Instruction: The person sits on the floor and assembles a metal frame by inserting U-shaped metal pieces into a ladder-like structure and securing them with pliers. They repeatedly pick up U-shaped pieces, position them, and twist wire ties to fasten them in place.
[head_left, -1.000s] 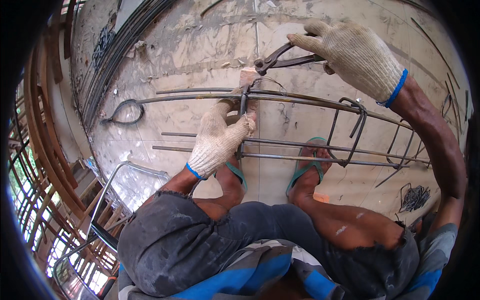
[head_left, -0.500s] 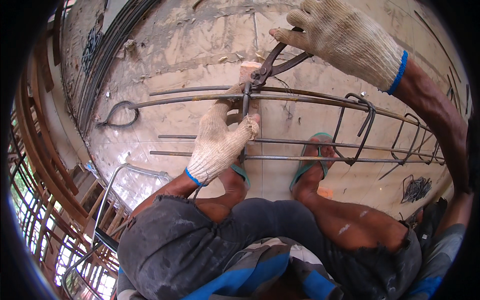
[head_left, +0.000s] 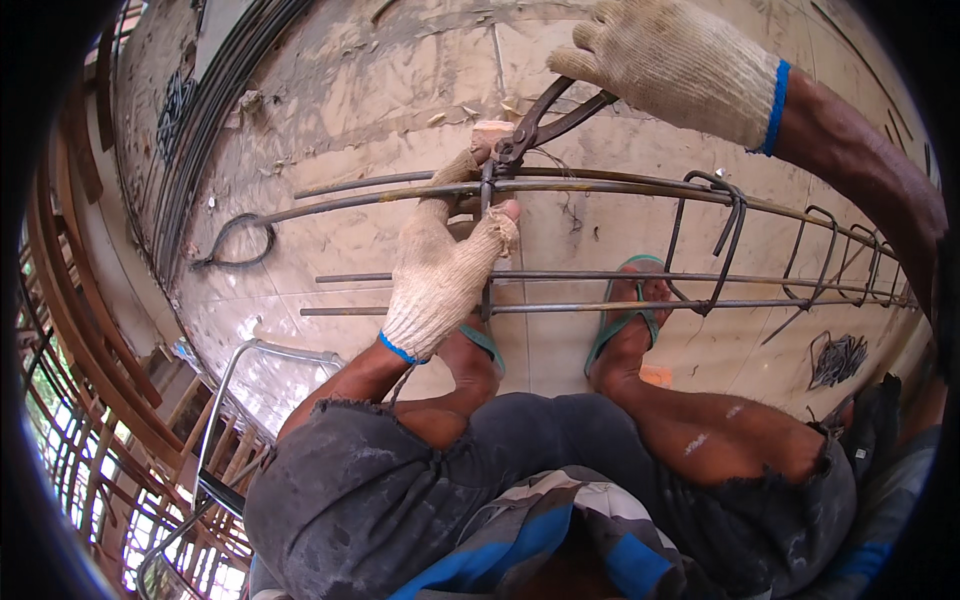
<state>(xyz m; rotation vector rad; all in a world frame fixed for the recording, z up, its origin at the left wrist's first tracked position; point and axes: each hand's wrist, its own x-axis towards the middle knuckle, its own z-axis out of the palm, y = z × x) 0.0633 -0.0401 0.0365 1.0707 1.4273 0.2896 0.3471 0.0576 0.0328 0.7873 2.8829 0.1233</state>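
Observation:
My left hand (head_left: 440, 275), in a cream knit glove with a blue cuff, grips a steel stirrup (head_left: 487, 240) where it crosses the long bars of a rebar cage (head_left: 590, 187). Its thumb lies at the stirrup, and its fingers reach past the top bars. My right hand (head_left: 670, 75), gloved alike, holds the handles of rusty tying pincers (head_left: 540, 130) above the cage. The pincers' jaws are at the top corner of that stirrup, beside my left fingertips. Thin tie wire (head_left: 570, 200) hangs near the joint; what the jaws bite is too small to tell.
More stirrups (head_left: 735, 230) ring the cage to the right. A wire coil (head_left: 238, 240) lies by the bars' left ends. Long rods (head_left: 225, 95) are bundled at the far left. A metal-framed chair (head_left: 222, 385) stands at left, and a wire bundle (head_left: 838, 358) lies at right.
My right hand and the pincers' handles have shifted slightly left and away, while the jaws stay at the stirrup's corner. My left hand keeps its grip. The whole view has moved a little.

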